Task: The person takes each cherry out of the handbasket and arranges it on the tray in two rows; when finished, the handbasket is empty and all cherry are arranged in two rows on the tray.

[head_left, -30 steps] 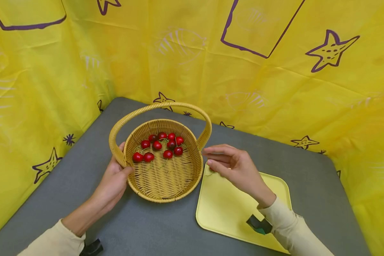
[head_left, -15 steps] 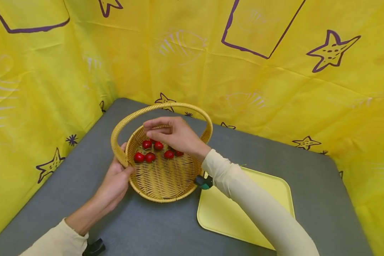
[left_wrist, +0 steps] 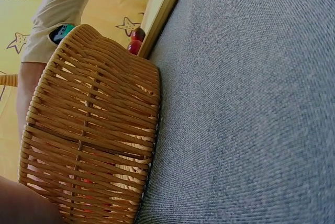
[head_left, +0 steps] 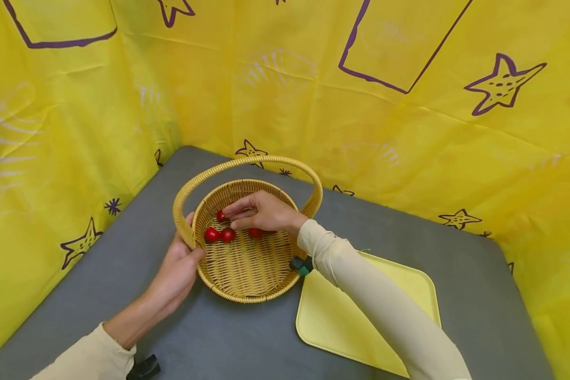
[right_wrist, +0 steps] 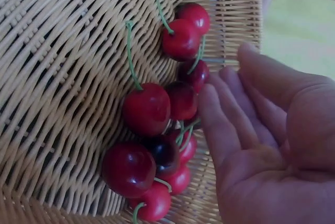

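A round wicker basket (head_left: 247, 274) with a tall arched handle (head_left: 252, 160) stands on the grey table. My left hand (head_left: 178, 266) grips its left side at the foot of the handle, thumb over the rim. Several red cherries (right_wrist: 146, 109), some very dark and with green stems, lie inside along the far side. My right hand (head_left: 263, 211) reaches into the basket above them. In the right wrist view its fingers (right_wrist: 217, 114) are extended, with the tips close beside the cherries; nothing shows gripped between them. Whether they touch a cherry I cannot tell.
Right of the basket lies a pale yellow tray (head_left: 342, 316), partly under my right forearm. Two cherries (left_wrist: 137, 41) show at the tray's edge in the left wrist view. Yellow printed cloth (head_left: 285, 95) hangs behind and beside the grey table (head_left: 228, 343).
My right hand has moved left from beside the tray to over the basket, then down among the cherries. The left hand keeps its grip on the basket.
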Demonstrator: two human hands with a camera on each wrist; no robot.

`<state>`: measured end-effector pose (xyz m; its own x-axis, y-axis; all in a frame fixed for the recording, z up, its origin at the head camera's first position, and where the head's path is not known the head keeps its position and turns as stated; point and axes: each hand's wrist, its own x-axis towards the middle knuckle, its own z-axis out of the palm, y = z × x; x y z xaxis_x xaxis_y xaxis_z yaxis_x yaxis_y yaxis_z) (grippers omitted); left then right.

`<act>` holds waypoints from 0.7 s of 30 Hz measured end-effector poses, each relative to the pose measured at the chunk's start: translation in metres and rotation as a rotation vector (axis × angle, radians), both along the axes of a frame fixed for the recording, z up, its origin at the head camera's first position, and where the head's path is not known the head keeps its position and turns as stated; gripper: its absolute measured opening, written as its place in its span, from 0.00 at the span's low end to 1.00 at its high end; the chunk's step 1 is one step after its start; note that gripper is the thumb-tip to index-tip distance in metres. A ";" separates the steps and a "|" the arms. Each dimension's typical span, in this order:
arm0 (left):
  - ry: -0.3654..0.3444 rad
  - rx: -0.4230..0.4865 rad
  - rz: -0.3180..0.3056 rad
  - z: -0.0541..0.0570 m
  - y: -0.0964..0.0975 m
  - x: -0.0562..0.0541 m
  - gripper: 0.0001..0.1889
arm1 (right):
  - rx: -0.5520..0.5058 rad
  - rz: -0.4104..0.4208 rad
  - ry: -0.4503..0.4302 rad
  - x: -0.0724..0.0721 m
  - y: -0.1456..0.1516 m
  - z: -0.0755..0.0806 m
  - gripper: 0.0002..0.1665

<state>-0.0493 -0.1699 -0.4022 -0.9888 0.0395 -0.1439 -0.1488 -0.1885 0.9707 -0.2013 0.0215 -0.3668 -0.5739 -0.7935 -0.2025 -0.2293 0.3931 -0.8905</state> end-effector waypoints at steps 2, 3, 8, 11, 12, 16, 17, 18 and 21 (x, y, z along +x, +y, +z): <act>-0.003 -0.004 -0.003 0.000 0.000 -0.001 0.46 | 0.017 0.006 0.005 -0.001 -0.001 -0.001 0.24; -0.006 -0.006 -0.005 0.000 0.000 -0.001 0.46 | 0.032 0.016 0.014 -0.001 -0.002 -0.001 0.24; -0.012 -0.006 -0.009 0.000 -0.001 0.000 0.46 | 0.096 0.044 0.038 -0.001 -0.006 -0.001 0.23; -0.011 0.001 -0.008 0.000 -0.001 0.000 0.46 | 0.110 0.040 0.060 -0.001 -0.009 -0.003 0.23; -0.009 0.004 -0.008 0.000 -0.001 0.000 0.46 | 0.115 0.040 0.063 -0.001 -0.010 -0.003 0.23; -0.011 0.010 -0.008 0.000 -0.001 -0.001 0.47 | 0.150 0.056 0.083 -0.001 -0.012 -0.007 0.22; -0.012 0.009 -0.007 0.000 -0.001 -0.001 0.47 | 0.159 0.059 0.086 -0.001 -0.013 -0.007 0.22; -0.013 0.009 -0.006 0.000 -0.001 -0.001 0.47 | 0.165 0.060 0.084 -0.001 -0.013 -0.008 0.22; -0.022 0.008 -0.003 0.000 -0.001 -0.001 0.47 | 0.178 0.052 0.090 0.000 -0.014 -0.010 0.22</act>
